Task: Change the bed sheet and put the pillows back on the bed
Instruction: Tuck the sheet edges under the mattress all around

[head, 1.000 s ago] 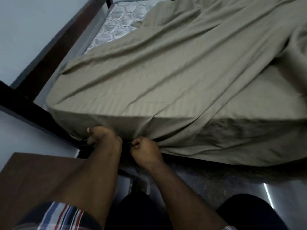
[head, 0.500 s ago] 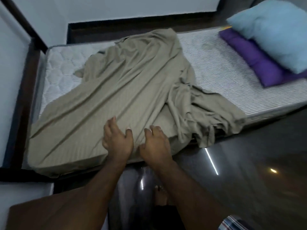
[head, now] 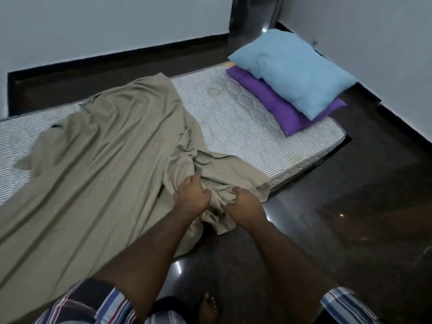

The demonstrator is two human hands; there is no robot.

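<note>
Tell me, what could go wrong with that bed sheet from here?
Both the left hand and right hand grip the bunched olive sheet at the mattress edge. A hard tug might drag it off the far side. The loose end hangs near the bare foot, so it could tangle there.

Striped mattress (head: 245, 122) lies low in dark bed frame (head: 117, 73), dark glossy floor (head: 350, 218) beside it. Olive-tan sheet (head: 105, 160) spread loose over left and middle of mattress, bunched at near edge, hanging over side toward floor. Right part of mattress bare. Purple pillow (head: 275, 106) flat on far right end of mattress; light blue pillow (head: 292, 69) stacked on purple one.
</note>
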